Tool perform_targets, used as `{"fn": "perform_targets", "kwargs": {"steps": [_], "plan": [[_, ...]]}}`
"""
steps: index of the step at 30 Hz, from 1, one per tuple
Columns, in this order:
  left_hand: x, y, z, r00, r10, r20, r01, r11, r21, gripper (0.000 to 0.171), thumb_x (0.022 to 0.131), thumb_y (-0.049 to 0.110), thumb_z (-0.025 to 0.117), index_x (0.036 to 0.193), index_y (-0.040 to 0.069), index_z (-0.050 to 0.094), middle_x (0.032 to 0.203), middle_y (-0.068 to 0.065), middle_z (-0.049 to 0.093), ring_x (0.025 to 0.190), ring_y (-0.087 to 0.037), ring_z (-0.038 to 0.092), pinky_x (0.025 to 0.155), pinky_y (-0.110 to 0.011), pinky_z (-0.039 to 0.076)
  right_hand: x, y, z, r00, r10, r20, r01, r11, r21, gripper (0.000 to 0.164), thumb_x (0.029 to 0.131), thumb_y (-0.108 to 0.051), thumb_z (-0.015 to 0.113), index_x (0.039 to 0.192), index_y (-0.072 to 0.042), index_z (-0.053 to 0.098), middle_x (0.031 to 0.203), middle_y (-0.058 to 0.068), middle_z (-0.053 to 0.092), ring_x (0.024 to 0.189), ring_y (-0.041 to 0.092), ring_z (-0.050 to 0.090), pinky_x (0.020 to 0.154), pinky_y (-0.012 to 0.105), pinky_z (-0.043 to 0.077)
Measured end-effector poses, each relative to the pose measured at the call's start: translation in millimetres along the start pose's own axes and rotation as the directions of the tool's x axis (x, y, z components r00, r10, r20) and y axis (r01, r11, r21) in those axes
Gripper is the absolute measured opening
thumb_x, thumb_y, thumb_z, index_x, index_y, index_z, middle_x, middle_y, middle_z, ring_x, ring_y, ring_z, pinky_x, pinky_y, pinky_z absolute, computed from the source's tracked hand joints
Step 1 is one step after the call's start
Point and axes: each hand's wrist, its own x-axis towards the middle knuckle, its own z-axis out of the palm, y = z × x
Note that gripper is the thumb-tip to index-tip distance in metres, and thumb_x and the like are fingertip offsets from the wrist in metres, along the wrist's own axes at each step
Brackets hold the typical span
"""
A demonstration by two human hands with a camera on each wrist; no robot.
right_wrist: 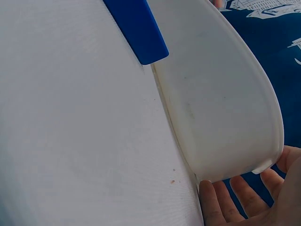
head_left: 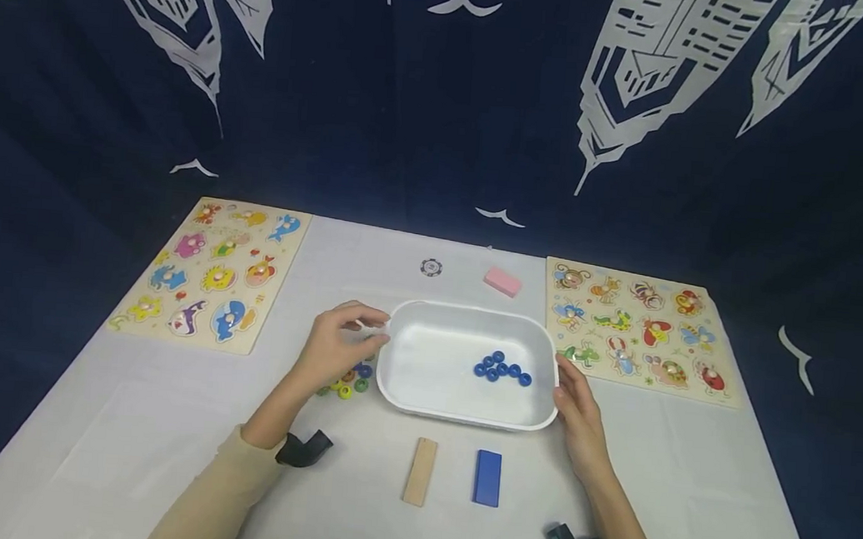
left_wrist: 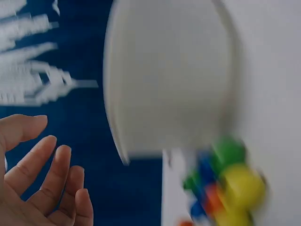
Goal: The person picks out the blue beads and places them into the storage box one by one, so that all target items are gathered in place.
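Observation:
A white plastic tub (head_left: 422,407) stands on the table with several blue beads (head_left: 502,370) toward the right of its floor. At its left end is my left hand (head_left: 336,342), fingertips close to the rim in the head view; in the left wrist view its relaxed fingers (left_wrist: 59,176) show apart from the blurred tub wall. My right hand (head_left: 579,413) touches the tub's right end, its digits spread along the outside wall and rim in the right wrist view. Partly hidden under my left hand lies a pile of mixed coloured beads (head_left: 361,385).
A plain wooden block (head_left: 420,472) and a blue block (head_left: 488,478) lie in front of the tub. Behind it are a pink block (head_left: 502,281) and a round chip (head_left: 431,267). Animal puzzle boards flank it, one left (head_left: 209,275) and one right (head_left: 641,330).

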Motion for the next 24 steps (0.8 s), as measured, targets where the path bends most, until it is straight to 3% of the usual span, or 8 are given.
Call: {"fn": "perform_targets", "kwargs": {"steps": [5,8,15,18,24], "plan": [[-7.4,-28.3,-22.3,0.991,-0.091,-0.099,0.095,0.995,0.029,0.022,0.074,0.019,0.071,0.096,0.014,0.066,0.097,0.000,0.062,0.097,-0.018,0.053,0.087,-0.041,0.041,0.1,2.1,1.6,1.000,0.008,-0.009,-0.008,1.000,-0.010,0.043,0.095,-0.027,0.036,0.138,-0.028,0.027,0.143,-0.003,0.030,0.131,0.021,0.029,0.091,0.012,0.035],[-7.3,-37.8,-28.1,0.986,-0.117,-0.121,0.122,0.992,0.038,0.023,0.074,0.018,0.071,0.095,0.014,0.066,0.100,-0.001,0.061,0.101,-0.018,0.051,0.089,-0.043,0.040,0.3,1.9,1.8,1.000,0.011,-0.019,-0.011,1.000,-0.011,0.043,0.095,-0.027,0.036,0.137,-0.028,0.028,0.142,-0.004,0.031,0.130,0.021,0.030,0.090,0.012,0.036],[-9.0,-67.6,-22.9,0.976,-0.211,-0.053,0.215,0.971,0.100,0.026,0.073,0.021,0.070,0.098,0.014,0.066,0.106,0.001,0.052,0.109,-0.020,0.045,0.097,-0.047,0.033,-0.1,-0.5,2.3,1.000,0.008,-0.025,-0.008,1.000,-0.005,0.044,0.095,-0.027,0.036,0.137,-0.028,0.028,0.142,-0.007,0.032,0.130,0.020,0.031,0.090,0.012,0.036],[-10.1,-71.8,-18.6,0.966,-0.257,-0.019,0.257,0.959,0.115,0.028,0.070,0.017,0.072,0.097,0.016,0.066,0.107,0.000,0.050,0.108,-0.021,0.044,0.098,-0.045,0.032,0.0,0.2,2.1,1.000,0.009,-0.024,-0.010,1.000,-0.007,0.044,0.095,-0.027,0.036,0.137,-0.028,0.028,0.142,-0.006,0.032,0.130,0.020,0.031,0.090,0.013,0.036],[-10.6,-83.1,-10.9,0.970,-0.242,0.001,0.235,0.945,0.229,0.027,0.067,0.015,0.073,0.093,0.020,0.067,0.107,0.000,0.050,0.106,-0.021,0.040,0.092,-0.044,0.035,0.0,0.9,1.6,1.000,0.005,-0.008,-0.005,1.000,-0.015,0.045,0.095,-0.024,0.036,0.139,-0.026,0.025,0.144,-0.001,0.029,0.130,0.023,0.029,0.090,0.012,0.036]]}}
